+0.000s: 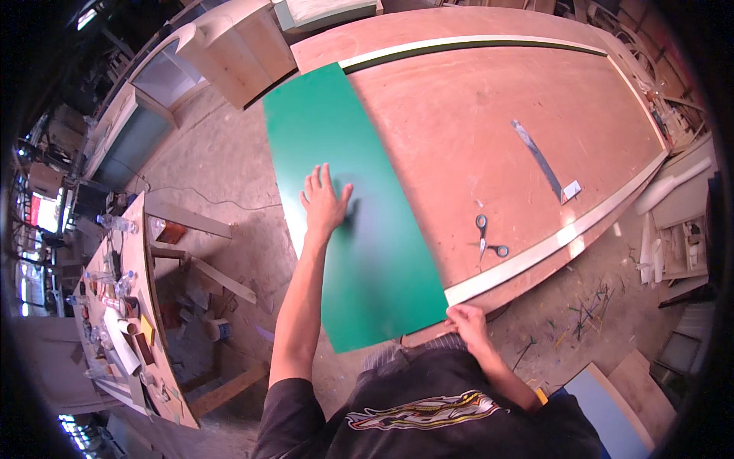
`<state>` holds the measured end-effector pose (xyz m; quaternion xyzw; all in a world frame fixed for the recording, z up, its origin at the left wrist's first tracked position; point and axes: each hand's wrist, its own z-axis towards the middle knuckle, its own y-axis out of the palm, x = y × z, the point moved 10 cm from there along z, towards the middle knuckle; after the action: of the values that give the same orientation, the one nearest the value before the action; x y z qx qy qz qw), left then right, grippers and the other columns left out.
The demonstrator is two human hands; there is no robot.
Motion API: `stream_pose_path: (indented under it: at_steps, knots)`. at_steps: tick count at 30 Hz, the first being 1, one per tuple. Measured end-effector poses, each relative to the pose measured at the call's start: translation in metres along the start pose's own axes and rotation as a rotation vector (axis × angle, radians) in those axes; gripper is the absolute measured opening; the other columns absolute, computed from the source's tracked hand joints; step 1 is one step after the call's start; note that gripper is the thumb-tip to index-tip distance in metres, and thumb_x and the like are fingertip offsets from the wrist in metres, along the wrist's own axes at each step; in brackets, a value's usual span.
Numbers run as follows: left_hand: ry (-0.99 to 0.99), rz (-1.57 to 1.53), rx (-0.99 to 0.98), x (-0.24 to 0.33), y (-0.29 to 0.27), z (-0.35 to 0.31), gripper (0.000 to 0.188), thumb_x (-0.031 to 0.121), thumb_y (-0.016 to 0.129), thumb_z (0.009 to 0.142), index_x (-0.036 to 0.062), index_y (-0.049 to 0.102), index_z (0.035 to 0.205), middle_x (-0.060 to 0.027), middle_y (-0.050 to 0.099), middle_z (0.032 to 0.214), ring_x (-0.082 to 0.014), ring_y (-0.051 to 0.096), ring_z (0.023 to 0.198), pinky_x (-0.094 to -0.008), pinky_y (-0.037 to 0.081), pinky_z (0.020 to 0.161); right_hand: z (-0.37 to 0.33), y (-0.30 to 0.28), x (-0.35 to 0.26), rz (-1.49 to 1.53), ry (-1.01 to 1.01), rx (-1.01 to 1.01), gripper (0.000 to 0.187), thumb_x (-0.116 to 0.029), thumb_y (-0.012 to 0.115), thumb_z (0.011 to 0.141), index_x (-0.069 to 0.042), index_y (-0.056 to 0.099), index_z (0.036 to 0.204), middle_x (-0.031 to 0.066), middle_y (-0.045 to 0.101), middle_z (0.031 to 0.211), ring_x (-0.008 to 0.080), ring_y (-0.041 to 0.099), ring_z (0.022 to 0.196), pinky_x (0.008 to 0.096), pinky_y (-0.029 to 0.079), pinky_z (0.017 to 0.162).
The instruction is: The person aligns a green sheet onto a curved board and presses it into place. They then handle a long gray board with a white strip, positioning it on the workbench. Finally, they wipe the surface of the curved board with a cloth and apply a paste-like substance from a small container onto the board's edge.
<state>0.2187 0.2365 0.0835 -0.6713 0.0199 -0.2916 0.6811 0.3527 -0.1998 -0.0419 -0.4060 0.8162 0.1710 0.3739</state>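
A glossy green rectangular sheet (367,260) lies across the left end of a large plywood table (428,138). Over the sheet's middle, my left hand (325,205) is open, its fingers spread on or just above the surface; exact contact is hard to make out. At the sheet's near right corner, beside the end of a pale wooden strip (527,262), my right hand (470,327) has its thumb and fingers closed on the sheet's edge. To the right on the plywood lie dark-handled scissors (482,243) with parted handles, and a metal try square (537,159).
More pale strips (489,42) border the plywood table. At left stands a cluttered workbench (164,367) with bottles and tools; wooden cabinets (237,57) are beyond. A cable (206,200) crosses the floor, and scraps (592,310) are scattered at right. Boards (612,402) lean near my right elbow.
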Motion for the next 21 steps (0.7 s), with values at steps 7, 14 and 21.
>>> stream_pose_path:
  at_steps: [7, 14, 21]
  knots:
    - [0.105, 0.077, -0.204, 0.09, 0.074, 0.033, 0.082, 0.054, 0.058, 0.09, 0.0085, 0.028, 0.152, -0.016, 0.023, 0.159, -0.0399, 0.019, 0.146, -0.0626, 0.018, 0.114, 0.005, 0.003, -0.001, -0.017, -0.027, -0.147, 0.021, -0.018, 0.066, 0.094, 0.003, 0.07, 0.098, 0.0053, 0.07, 0.08, 0.0092, 0.065, 0.07, 0.0214, 0.049, 0.058]
    - [0.287, 0.147, -0.257, 0.124, 0.101, -0.017, 0.079, 0.054, 0.052, 0.093, 0.0066, 0.028, 0.152, -0.0163, 0.018, 0.161, -0.038, 0.016, 0.148, -0.0592, 0.017, 0.116, 0.013, 0.004, 0.001, -0.068, 0.006, -0.279, 0.023, -0.017, 0.065, 0.095, 0.005, 0.069, 0.098, 0.007, 0.071, 0.082, 0.0105, 0.067, 0.072, 0.022, 0.051, 0.058]
    - [0.231, 0.163, -0.334, 0.1, 0.061, -0.178, 0.072, 0.051, 0.049, 0.095, 0.0182, 0.025, 0.155, -0.0122, 0.015, 0.163, -0.0345, 0.015, 0.149, -0.0586, 0.014, 0.117, 0.014, 0.005, 0.006, -0.054, 0.064, -0.297, 0.023, -0.018, 0.065, 0.095, 0.005, 0.067, 0.1, 0.008, 0.071, 0.082, 0.0116, 0.068, 0.072, 0.0215, 0.051, 0.057]
